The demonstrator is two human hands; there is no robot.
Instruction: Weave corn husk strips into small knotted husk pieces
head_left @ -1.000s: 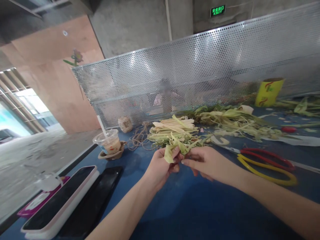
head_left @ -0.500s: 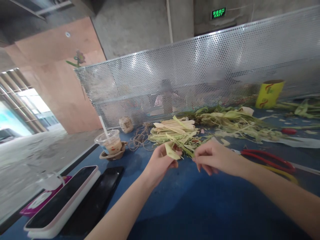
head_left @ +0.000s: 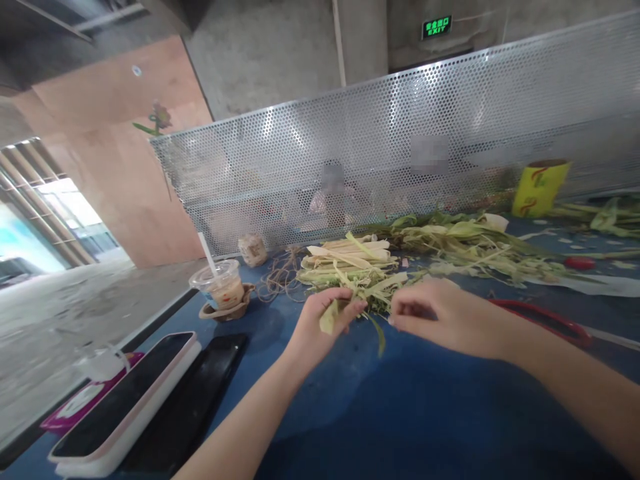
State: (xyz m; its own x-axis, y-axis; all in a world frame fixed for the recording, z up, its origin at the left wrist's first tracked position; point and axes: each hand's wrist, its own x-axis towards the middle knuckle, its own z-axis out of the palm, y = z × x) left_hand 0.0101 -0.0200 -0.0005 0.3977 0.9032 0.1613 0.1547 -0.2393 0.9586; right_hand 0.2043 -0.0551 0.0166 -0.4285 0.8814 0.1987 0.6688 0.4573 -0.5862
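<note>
Only writing I can properly read on my feed is the green sign (head_left: 437, 27) up on the back wall: "EXIT", with Chinese characters above it. The yellow roll (head_left: 541, 190) at the far right has red squiggly marks on it, but I can't pull any words out of them. Same with the plastic cup (head_left: 220, 287) on the left: there's a bit of orange and blue print, too small for me to make out.

Grip-wise, my left hand (head_left: 320, 323) is clamped on a pale green husk strip (head_left: 328, 318), thumb pressed against the fingers, with a folded end poking out toward me. It's just above the blue table (head_left: 380, 413), right in front of the husk bundle (head_left: 350, 257). A thin green tail (head_left: 381, 339) dangles beside it, nearer my other hand. My right hand (head_left: 435, 317) is just off to the side with its fingers curled in; honestly can't tell if the tips are pinching or touching anything. Its forearm runs in front of a red loop handle (head_left: 584, 331).
</note>
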